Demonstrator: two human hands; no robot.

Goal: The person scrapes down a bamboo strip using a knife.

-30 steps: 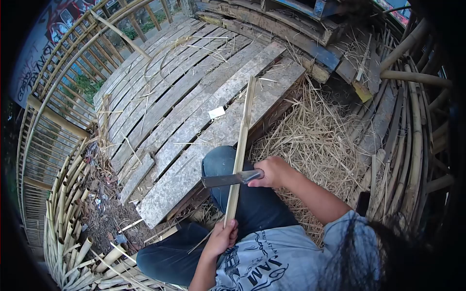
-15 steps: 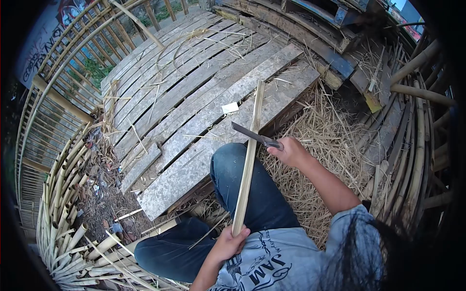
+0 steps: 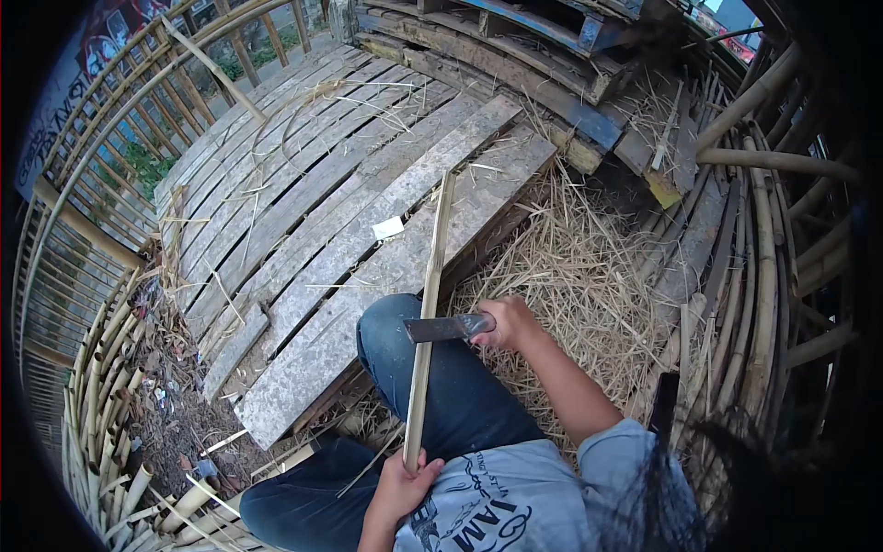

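A long split bamboo strip [image 3: 434, 276] slants from my lap, across my bent knee, up over the edge of the wooden slats. My left hand [image 3: 402, 486] is closed around its near end, close to my shirt. In my right hand [image 3: 508, 324] is the handle of a machete [image 3: 448, 327] with a short, wide, dark blade. The blade lies across the strip above my knee, pointing left; whether its edge bites into the bamboo I cannot tell.
A slatted wooden platform [image 3: 368, 198] spreads ahead, with a small white piece [image 3: 387, 228] on it. Bamboo shavings [image 3: 570, 276] cover the ground to the right. Bamboo poles [image 3: 763, 276] line the right side, cut bamboo [image 3: 97, 396] the left. Stacked pallets [image 3: 543, 55] stand behind.
My right hand has drawn the machete down along the strip toward me, and its blade now lies more level. The left hand keeps its grip on the near end. The whole view has shifted.
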